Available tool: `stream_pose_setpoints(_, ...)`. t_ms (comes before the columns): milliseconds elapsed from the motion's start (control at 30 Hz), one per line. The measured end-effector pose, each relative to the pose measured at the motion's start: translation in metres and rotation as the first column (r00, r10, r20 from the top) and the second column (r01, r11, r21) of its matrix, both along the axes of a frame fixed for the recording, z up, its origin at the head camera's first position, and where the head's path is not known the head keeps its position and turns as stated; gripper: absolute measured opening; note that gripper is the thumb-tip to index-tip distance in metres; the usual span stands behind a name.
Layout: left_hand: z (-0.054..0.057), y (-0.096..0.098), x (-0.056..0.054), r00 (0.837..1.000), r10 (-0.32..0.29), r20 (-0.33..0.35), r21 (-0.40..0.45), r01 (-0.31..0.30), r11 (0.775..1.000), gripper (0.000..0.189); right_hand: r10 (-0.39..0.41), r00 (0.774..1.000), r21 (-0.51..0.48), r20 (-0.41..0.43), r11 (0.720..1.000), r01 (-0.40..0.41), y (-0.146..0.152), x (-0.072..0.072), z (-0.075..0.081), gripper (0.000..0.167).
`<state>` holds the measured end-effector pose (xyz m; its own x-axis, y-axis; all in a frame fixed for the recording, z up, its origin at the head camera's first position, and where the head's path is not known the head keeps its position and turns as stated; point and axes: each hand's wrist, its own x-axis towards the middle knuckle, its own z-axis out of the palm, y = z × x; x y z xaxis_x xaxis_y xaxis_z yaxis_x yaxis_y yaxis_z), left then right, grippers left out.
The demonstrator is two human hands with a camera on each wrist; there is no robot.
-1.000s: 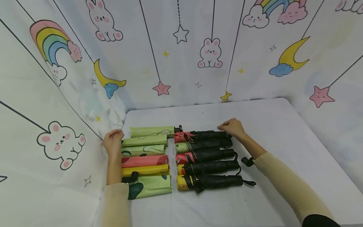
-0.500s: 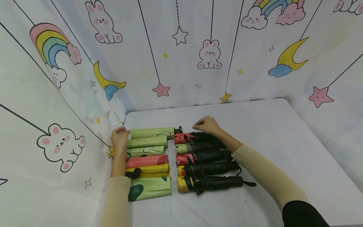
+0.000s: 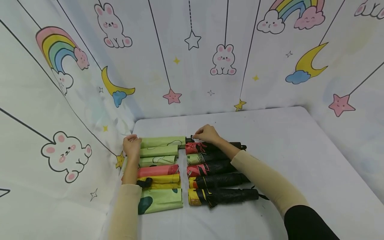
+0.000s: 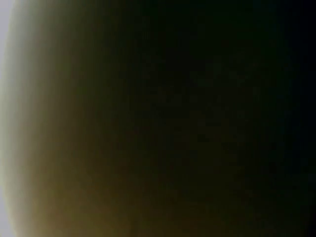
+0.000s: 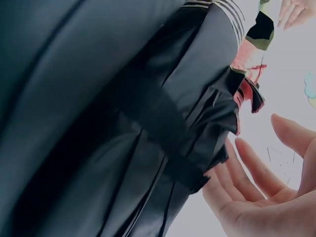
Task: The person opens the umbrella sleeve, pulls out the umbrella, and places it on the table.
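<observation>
Two columns of things lie side by side. On the left are flat cloth umbrella sleeves in green, red (image 3: pixel 159 171) and yellow (image 3: pixel 168 180); on the right are folded black umbrellas (image 3: pixel 228 196) with coloured ends. The farthest green sleeve (image 3: pixel 163 142) has a black end with a small loop (image 3: pixel 189 139) at its right. My left hand (image 3: pixel 132 146) is at that sleeve's left end, fingers loosely bent. My right hand (image 3: pixel 207 135) reaches over the umbrellas, fingertips right by the black end. In the right wrist view its thumb (image 5: pixel 291 136) and fingers stand apart.
Everything lies on a white-covered table (image 3: pixel 288 143). Behind and to the left hangs a white curtain (image 3: pixel 195 80) printed with bunnies, stars and moons. Both sleeved forearms cross the columns' outer ends. The left wrist view is dark and blurred.
My right hand has moved left from the umbrellas' right ends to the farthest sleeve's black end. My left hand has shifted right to the sleeve's left end.
</observation>
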<state>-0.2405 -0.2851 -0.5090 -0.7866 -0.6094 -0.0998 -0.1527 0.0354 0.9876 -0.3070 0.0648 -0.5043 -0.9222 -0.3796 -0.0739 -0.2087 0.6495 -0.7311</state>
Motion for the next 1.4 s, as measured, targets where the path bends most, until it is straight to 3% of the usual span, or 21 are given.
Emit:
stream_pose_setpoints(233,-0.004,0.003,-0.002,1.0,0.006,-0.009,-0.019,-0.006,1.0,0.038,0.027,0.999,-0.003,0.045,1.0,-0.027,-0.015,-0.001,-0.002,0.036)
stream_pose_setpoints(600,-0.013,0.001,-0.006,1.0,0.012,0.014,-0.013,-0.012,1.0,0.038,-0.042,0.996,0.1,0.075,0.994,0.034,-0.03,-0.007,-0.023,0.035)
stream_pose_setpoints(800,-0.022,-0.002,-0.012,0.999,0.033,0.022,0.024,-0.034,0.999,0.037,-0.008,0.995,0.106,0.1,0.994,-0.003,-0.032,-0.004,-0.019,0.033)
stream_pose_setpoints(1000,-0.031,-0.006,-0.02,0.995,0.094,0.019,0.035,-0.095,0.995,0.034,0.064,0.997,0.223,0.03,0.972,-0.069,-0.039,-0.002,-0.019,0.04)
stream_pose_setpoints(1133,-0.035,-0.005,-0.024,0.992,0.12,-0.027,0.073,-0.118,0.99,0.034,0.045,0.999,0.277,-0.02,0.96,-0.038,-0.042,-0.003,-0.022,0.038)
stream_pose_setpoints(1400,-0.033,-0.009,-0.024,0.99,0.126,-0.065,0.16,-0.114,0.98,0.035,0.008,1.0,0.167,0.023,0.986,-0.012,-0.04,-0.003,-0.02,0.042)
